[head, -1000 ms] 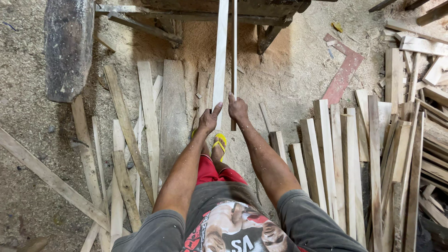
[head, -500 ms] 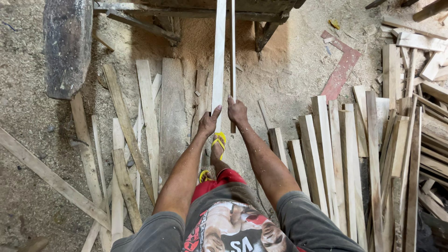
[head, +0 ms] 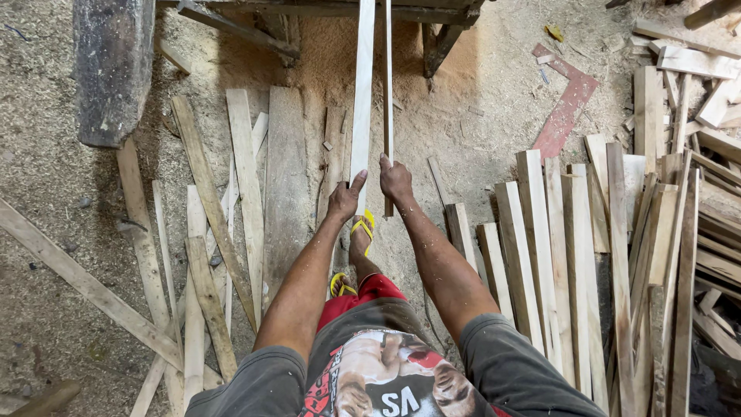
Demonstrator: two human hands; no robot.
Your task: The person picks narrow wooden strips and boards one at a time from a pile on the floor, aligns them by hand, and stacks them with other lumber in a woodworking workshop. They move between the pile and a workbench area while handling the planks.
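Note:
My left hand point(head: 345, 201) grips the near end of a pale wide wooden slat point(head: 362, 93) that runs straight away from me to the top of the view. My right hand point(head: 396, 180) holds the near end of a thin narrow strip point(head: 388, 85) lying parallel just to the right of the slat. Both pieces reach a dark wooden bench point(head: 340, 9) at the top edge. Below my hands are my feet in yellow flip-flops point(head: 363, 228) on sawdust-covered ground.
Loose planks point(head: 247, 193) lie scattered on the ground to the left. A stack of sawn boards point(head: 587, 255) fills the right side. A dark heavy beam point(head: 112, 69) stands at the upper left, and a reddish board point(head: 567, 108) lies at the upper right.
The two pieces and my hands have barely shifted; my view has moved a little closer and lower over them.

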